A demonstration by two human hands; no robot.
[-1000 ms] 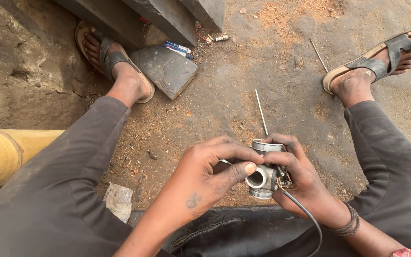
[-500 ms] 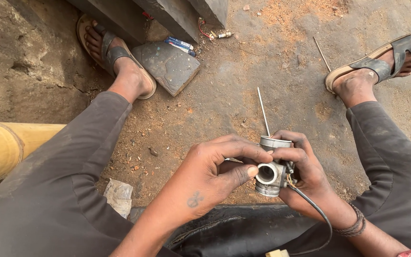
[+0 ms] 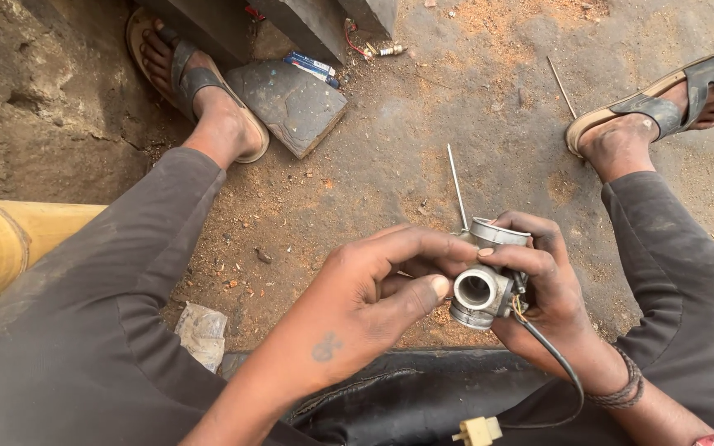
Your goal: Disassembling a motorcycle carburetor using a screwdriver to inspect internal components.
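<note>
Both hands meet just right of the frame's centre around a small metal carburetor (image 3: 487,277), a grey cast body with a round open bore facing the camera and a round cap on top. The left hand (image 3: 357,310) comes in from seven o'clock, its fingers (image 3: 423,245) curled over the near side of the body and the thumb pressed just beside the bore's rim. The right hand (image 3: 551,297) cradles the part from four o'clock, its fingers wrapped around the far side and the index finger laid across the top of the bore, so the carburetor is pinched between both hands above the dirt ground (image 3: 423,140). A black cable (image 3: 559,367) runs from the part's right side down toward five o'clock, ending near a small cream plastic connector (image 3: 477,430) at the bottom edge. A thin metal rod (image 3: 456,186) lies on the ground at twelve o'clock from the carburetor, and a second rod (image 3: 561,87) lies toward one o'clock. A flat grey stone slab (image 3: 291,103) sits at eleven o'clock beside the left sandalled foot (image 3: 200,91); the right sandalled foot (image 3: 663,103) is at two o'clock. A yellow pipe (image 3: 10,244) lies at nine o'clock.
</note>
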